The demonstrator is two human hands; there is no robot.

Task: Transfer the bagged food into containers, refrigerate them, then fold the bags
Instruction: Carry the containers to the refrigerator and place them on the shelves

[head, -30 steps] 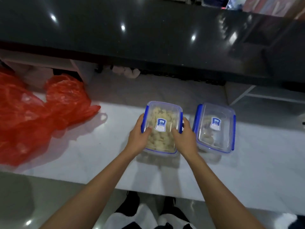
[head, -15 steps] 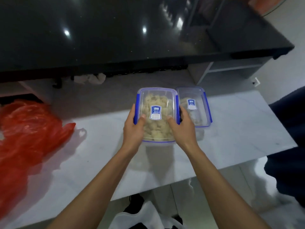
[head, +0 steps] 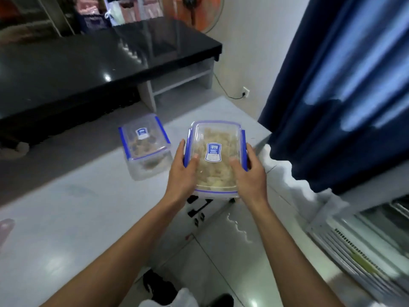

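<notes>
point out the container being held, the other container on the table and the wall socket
held container (head: 215, 138): head view, on the clear lid above its label
other container (head: 145, 140): head view, on its lid
wall socket (head: 245, 92): head view, on its white faceplate

Head view, forward and down, close above hands (head: 250, 180).

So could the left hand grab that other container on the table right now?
Probably not yet: the left hand and right hand both grip the full container. The second container sits unobstructed nearby.
</notes>
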